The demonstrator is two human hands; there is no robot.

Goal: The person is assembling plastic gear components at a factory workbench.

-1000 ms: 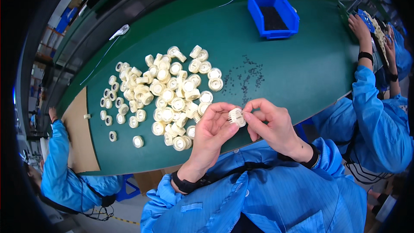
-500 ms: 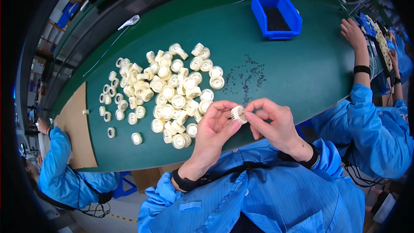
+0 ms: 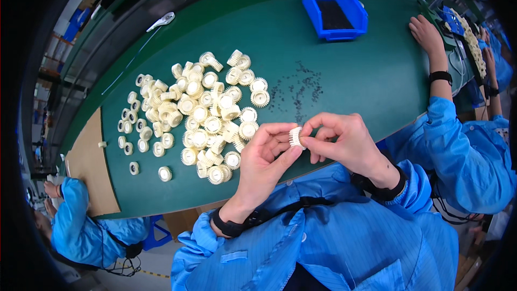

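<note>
My left hand (image 3: 264, 156) pinches a small cream-coloured plastic gear (image 3: 294, 137) between thumb and fingers, just above the table's near edge. The gear is on edge, its toothed rim showing. Against its right side press the thumb and index finger of my right hand (image 3: 347, 143), closed together; whatever lies between those fingertips is hidden. Beyond both hands, tiny black pieces (image 3: 301, 89) are scattered over the green tabletop. A large heap of similar cream gears (image 3: 200, 112) spreads to the left, and some at its left edge show dark centres.
A blue bin (image 3: 338, 34) with black contents stands at the far right of the green table (image 3: 371, 75). Brown cardboard (image 3: 91, 167) covers the left end. Co-workers sit on either side; one's hand (image 3: 425, 32) rests on the table at right.
The gear has turned so that its toothed rim shows more. My right fingertips have come against its side. The whole view has shifted slightly.
</note>
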